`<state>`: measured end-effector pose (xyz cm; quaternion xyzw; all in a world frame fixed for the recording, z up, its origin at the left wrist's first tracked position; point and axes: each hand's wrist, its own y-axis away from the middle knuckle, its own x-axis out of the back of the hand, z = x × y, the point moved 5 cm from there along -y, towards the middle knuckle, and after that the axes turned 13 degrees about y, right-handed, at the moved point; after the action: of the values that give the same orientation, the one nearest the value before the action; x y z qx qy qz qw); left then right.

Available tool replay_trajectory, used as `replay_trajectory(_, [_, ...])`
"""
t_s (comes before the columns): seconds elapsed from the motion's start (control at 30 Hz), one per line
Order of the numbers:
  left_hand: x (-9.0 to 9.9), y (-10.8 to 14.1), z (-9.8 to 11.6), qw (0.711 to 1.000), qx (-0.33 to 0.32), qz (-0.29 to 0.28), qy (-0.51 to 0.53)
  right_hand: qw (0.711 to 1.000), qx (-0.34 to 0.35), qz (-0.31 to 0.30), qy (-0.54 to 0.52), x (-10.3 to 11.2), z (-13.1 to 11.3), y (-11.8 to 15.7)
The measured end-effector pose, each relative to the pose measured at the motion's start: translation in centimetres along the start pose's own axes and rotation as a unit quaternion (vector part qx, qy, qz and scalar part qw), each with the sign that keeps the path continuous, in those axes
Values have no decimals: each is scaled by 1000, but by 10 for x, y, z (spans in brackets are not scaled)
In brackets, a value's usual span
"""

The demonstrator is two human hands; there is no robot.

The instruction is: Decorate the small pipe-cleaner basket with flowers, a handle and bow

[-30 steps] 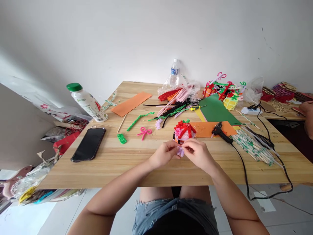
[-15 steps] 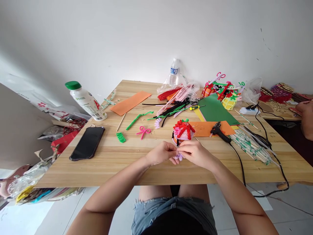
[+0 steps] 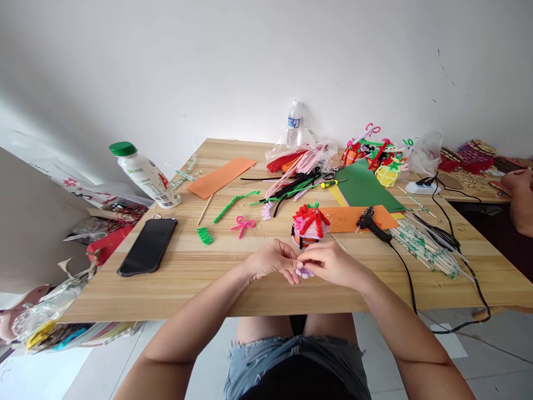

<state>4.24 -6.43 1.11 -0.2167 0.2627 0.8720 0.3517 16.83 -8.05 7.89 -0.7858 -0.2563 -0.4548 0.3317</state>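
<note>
A small curled piece of lilac pipe cleaner (image 3: 305, 273) is pinched between my two hands above the table's front part. My left hand (image 3: 275, 262) grips its left side with thumb and fingers. On the other side, the fingertips of my right hand (image 3: 333, 263) close on it and partly cover it. Just beyond my hands stands a round pipe-cleaner ornament (image 3: 310, 223) with a red and pink top and an orange and black base. A pink bow (image 3: 242, 225), a green coil (image 3: 204, 235) and a coiled green stem (image 3: 229, 209) lie to the left.
A black glue gun (image 3: 372, 223) rests on orange card (image 3: 339, 216), its cord trailing off the front edge. Wrapped sticks (image 3: 427, 247) lie right. A phone (image 3: 147, 246) and white bottle (image 3: 145, 176) are left; loose pipe cleaners (image 3: 297, 175) are behind. A co-worker's hand (image 3: 518, 186) shows far right.
My fingers have shifted slightly around the lilac piece, and more of it shows below the right fingertips. The whole view has moved a little; the table items stay in place.
</note>
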Motion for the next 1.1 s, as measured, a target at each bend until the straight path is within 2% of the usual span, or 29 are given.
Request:
replay_trajectory(0.17, [1,-2,1,999,-21,21,22,1000,-4,22,5,-1,1,2])
replay_trajectory(0.33, [4,-7,-1,994,-74,46,61,994,-14,70,83,-1,0,7])
replay_trajectory(0.5, [7,-11,-6,987,-92,61,118,985,-29,119,118,-4,2,9])
replay_trajectory(0.57, [5,-9,-4,980,-97,63,160,978,-46,164,124,-1,3,10])
replay_trajectory(0.67, [-4,-4,-1,973,-98,46,205,950,-81,269,134,7,2,14])
replay_trajectory(0.73, [-13,-2,-1,975,-83,28,202,925,-104,336,141,11,0,18])
replay_trajectory(0.8, [-19,-2,-4,978,-73,19,193,908,-118,376,144,10,-3,21])
replay_trajectory(0.87, [-17,-4,-7,974,-97,41,200,907,-124,379,132,6,-5,21])
replay_trajectory(0.93, [-10,-6,-8,964,-147,91,200,918,-126,361,108,1,-4,18])
replay_trajectory(1.03, [2,-6,-3,948,-229,165,144,934,-131,322,86,-4,-1,15])
replay_trajectory(1.1, [5,-3,1,941,-266,189,90,940,-130,303,89,-4,2,13])
